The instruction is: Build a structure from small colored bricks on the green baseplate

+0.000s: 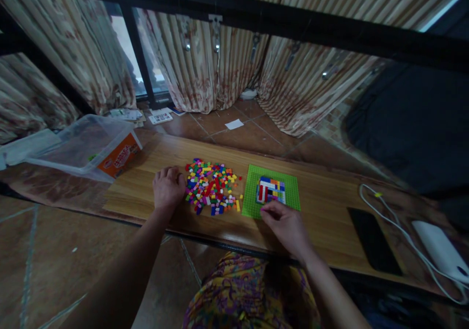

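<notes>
A heap of small toy bricks (210, 187) in many colours lies on the wooden table. Beside its left edge my left hand (168, 188) rests on the tabletop, fingers loosely bent and apart, holding nothing that I can see. To the right of the heap is a green studded baseplate (293, 192). A low block of built-up bricks (271, 190) in white, red, blue, orange and other colours stands on it. My right hand (286, 221) is over the plate's front edge, thumb and finger pinched on a tiny pink brick (263, 210), close to the block's near side.
A clear plastic box (88, 143) with an orange label stands at the table's left end. Toward the right lie a black phone (373, 241), a white power bank (439, 251) and a looping white cable (397, 221). A dark metal bar (234, 11) crosses in front of striped curtains (205, 70).
</notes>
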`<action>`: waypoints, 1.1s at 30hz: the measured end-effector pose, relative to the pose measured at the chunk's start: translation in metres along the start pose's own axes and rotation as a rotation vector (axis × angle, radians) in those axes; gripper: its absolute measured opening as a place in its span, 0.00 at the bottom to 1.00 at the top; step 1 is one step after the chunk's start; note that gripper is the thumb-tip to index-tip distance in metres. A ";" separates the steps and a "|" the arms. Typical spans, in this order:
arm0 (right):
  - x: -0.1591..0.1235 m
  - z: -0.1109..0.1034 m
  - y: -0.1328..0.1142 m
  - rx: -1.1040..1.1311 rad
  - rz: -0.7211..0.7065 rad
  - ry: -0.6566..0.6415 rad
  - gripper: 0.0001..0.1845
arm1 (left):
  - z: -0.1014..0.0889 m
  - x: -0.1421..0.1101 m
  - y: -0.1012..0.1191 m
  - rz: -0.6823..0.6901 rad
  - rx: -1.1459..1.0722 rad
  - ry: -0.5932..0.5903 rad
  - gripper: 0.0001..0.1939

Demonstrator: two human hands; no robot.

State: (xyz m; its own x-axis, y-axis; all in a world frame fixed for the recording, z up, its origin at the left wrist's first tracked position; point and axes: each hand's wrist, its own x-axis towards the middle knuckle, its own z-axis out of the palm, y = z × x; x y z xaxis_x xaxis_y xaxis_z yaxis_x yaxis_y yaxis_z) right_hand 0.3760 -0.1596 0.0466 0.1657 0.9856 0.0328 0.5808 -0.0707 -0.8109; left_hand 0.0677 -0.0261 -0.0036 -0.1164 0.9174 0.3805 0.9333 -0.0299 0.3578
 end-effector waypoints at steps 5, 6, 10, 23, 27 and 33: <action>0.008 -0.023 0.015 -0.093 0.059 0.088 0.08 | 0.002 0.000 -0.002 0.001 0.007 0.004 0.15; 0.011 -0.025 0.015 -0.112 0.048 0.093 0.08 | 0.002 0.000 -0.002 0.001 0.009 0.004 0.16; 0.023 -0.027 0.013 -0.250 -0.053 0.104 0.10 | 0.002 0.001 -0.002 0.007 0.008 -0.012 0.16; 0.030 -0.018 0.015 -0.623 -0.233 0.098 0.12 | 0.002 0.000 -0.002 0.009 0.024 0.003 0.16; 0.030 -0.016 0.013 -0.623 -0.202 0.123 0.11 | 0.001 0.000 -0.001 -0.001 0.020 -0.010 0.16; 0.029 -0.017 0.014 -0.548 -0.170 0.128 0.09 | 0.000 0.000 0.000 -0.007 0.018 -0.013 0.16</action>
State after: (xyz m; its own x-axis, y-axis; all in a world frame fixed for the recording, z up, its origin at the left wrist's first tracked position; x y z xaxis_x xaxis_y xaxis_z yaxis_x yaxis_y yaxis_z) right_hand 0.4023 -0.1349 0.0465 0.1099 0.9660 0.2339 0.9292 -0.0163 -0.3692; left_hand 0.0679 -0.0261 -0.0037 -0.1190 0.9225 0.3672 0.9385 -0.0162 0.3448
